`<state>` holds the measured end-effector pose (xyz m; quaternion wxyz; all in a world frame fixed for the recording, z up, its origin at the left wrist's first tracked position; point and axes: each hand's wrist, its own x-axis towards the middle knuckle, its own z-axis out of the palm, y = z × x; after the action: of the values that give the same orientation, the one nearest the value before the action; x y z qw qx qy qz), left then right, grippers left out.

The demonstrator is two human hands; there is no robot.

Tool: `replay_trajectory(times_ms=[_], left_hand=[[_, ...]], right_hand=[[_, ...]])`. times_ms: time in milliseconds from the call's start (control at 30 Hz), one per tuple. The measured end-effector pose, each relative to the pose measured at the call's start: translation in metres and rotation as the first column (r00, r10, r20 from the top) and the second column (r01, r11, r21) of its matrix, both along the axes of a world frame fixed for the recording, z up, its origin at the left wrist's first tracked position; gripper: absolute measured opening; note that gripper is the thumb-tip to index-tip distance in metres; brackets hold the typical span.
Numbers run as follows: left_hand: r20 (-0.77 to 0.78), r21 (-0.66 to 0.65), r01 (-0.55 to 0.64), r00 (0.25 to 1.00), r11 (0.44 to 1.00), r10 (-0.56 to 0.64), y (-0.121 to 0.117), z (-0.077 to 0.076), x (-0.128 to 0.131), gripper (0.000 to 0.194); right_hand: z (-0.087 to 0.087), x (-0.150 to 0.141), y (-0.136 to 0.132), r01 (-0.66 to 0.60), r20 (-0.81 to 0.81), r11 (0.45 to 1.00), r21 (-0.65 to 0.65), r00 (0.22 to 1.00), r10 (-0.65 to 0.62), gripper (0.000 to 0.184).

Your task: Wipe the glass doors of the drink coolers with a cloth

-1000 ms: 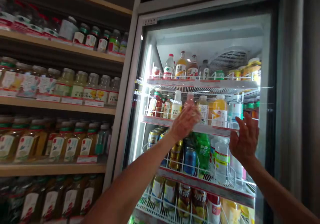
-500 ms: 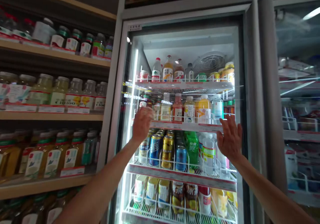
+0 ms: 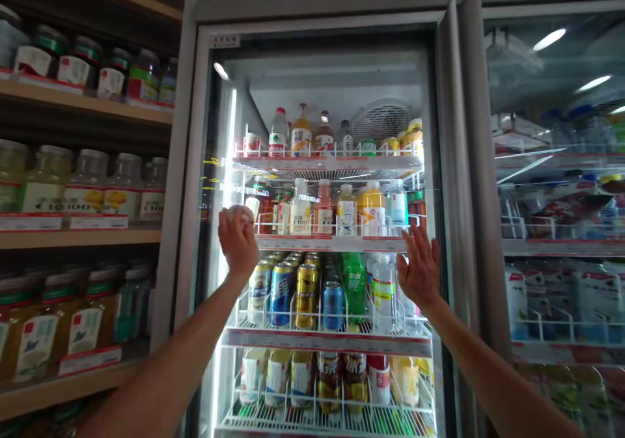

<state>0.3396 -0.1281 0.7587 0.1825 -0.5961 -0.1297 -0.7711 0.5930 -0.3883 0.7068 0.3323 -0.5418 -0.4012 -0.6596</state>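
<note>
Fingers of the left hand (image 3: 238,246) are curled round a pale crumpled wad (image 3: 243,214) at the clear glass fridge door (image 3: 317,57), while the right hand (image 3: 420,269) has its own spread pretty wide. Clear plastic bottles (image 3: 120,187) left of it read C100.

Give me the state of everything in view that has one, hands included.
Cooler door: closed
Light strip: lit
Left hand: raised, grip unclear
Right hand: raised, open, empty
Gold can: upright
Pink bottle: upright, capped
Fan: guard on, spin unclear
</note>
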Motion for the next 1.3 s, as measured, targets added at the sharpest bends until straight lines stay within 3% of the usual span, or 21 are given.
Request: replay_trajectory(times_ms=[67,100,200,267,333,400,467,500,567,667,733,800,900,933,1000,1100,1167,1233,1300], left_hand=[[0.03,-0.004,0.001,1.0,1.0,-0.001,-0.009,-0.005,0.011,0.041],[-0.03,0.032,0.0,1.0,0.999,0.001,-0.021,-0.013,0.022,0.04],[-0.417,0.26,0.046,0.906,0.965,0.069,-0.051,-0.039,0.046,0.037],[-0.575,0.327,0.076,0.807,0.942,0.134,-0.045,-0.047,0.034,0.036],[-0.485,0.194,-0.007,0.869,0.981,0.102,-0.018,-0.043,0.004,0.032],[-0.199,-0.037,-0.075,0.978,0.997,0.066,0.012,-0.035,-0.024,0.033],[0.025,-0.167,-0.069,0.997,0.984,0.074,0.023,-0.032,-0.033,0.039],[0.056,-0.175,-0.064,0.996,0.982,0.075,0.019,-0.035,-0.028,0.04],[-0.031,-0.122,-0.068,0.997,0.99,0.065,-0.002,-0.049,-0.008,0.039],[-0.387,0.135,-0.03,0.919,0.99,0.08,-0.031,-0.069,0.013,0.033],[-0.484,0.251,0.008,0.867,0.968,0.118,-0.026,-0.07,0.002,0.032],[-0.372,0.216,-0.02,0.923,0.976,0.101,-0.006,-0.061,-0.022,0.036],[-0.048,-0.006,-0.046,0.998,0.999,0.046,0.01,-0.049,-0.035,0.045],[-0.023,-0.044,-0.042,0.999,0.998,0.041,0.005,-0.05,-0.027,0.046],[-0.158,0.004,-0.036,0.987,0.999,0.037,-0.022,-0.062,0.003,0.045],[-0.542,0.316,0.1,0.836,0.943,0.093,-0.068,-0.077,0.05,0.039],[-0.61,0.378,0.178,0.786,0.909,0.1,-0.079,-0.067,0.062,0.037],[-0.521,0.279,0.149,0.854,0.949,0.019,-0.075,-0.039,0.063,0.04],[-0.318,0.088,0.106,0.945,0.991,-0.073,-0.071,-0.008,0.068,0.045]], right_hand=[[0.0,0.0,0.0,0.004,0.005,1.0,-0.006,1.0,-0.004,0.054],[-0.001,0.0,0.0,0.004,0.008,1.0,-0.009,1.0,-0.004,0.053],[0.0,0.001,-0.001,0.001,0.005,1.0,-0.015,1.0,-0.001,0.051],[0.0,0.001,-0.002,-0.005,-0.002,1.0,-0.002,1.0,0.005,0.05],[0.0,0.001,-0.001,-0.009,-0.009,1.0,0.014,1.0,0.009,0.05],[0.0,0.001,0.0,-0.006,-0.013,1.0,0.025,1.0,0.006,0.05],[-0.001,0.001,0.001,-0.003,-0.017,1.0,0.029,1.0,0.004,0.05],[-0.001,0.001,0.001,-0.004,-0.018,1.0,0.03,1.0,0.005,0.051],[-0.001,0.002,0.001,-0.013,-0.014,1.0,0.026,1.0,0.014,0.051],[-0.002,0.003,-0.001,-0.041,0.006,0.999,0.015,0.999,0.041,0.051],[-0.002,0.003,-0.002,-0.069,0.012,0.997,0.022,0.998,0.069,0.052],[-0.002,0.002,-0.003,-0.104,0.005,0.994,0.039,0.995,0.104,0.052],[0.001,0.0,-0.002,-0.156,-0.01,0.987,0.037,0.988,0.157,0.055],[0.002,-0.001,-0.001,-0.172,-0.01,0.985,0.028,0.985,0.173,0.056],[0.004,-0.002,-0.002,-0.201,-0.006,0.98,0.013,0.98,0.201,0.058],[0.003,-0.006,-0.01,-0.239,-0.013,0.971,-0.018,0.971,0.239,0.059],[-0.005,-0.009,-0.022,-0.238,-0.026,0.97,-0.045,0.971,0.237,0.059],[-0.018,-0.011,-0.039,-0.208,-0.043,0.976,-0.06,0.978,0.206,0.057],[-0.032,-0.014,-0.055,-0.168,-0.074,0.985,-0.047,0.984,0.164,0.054]])
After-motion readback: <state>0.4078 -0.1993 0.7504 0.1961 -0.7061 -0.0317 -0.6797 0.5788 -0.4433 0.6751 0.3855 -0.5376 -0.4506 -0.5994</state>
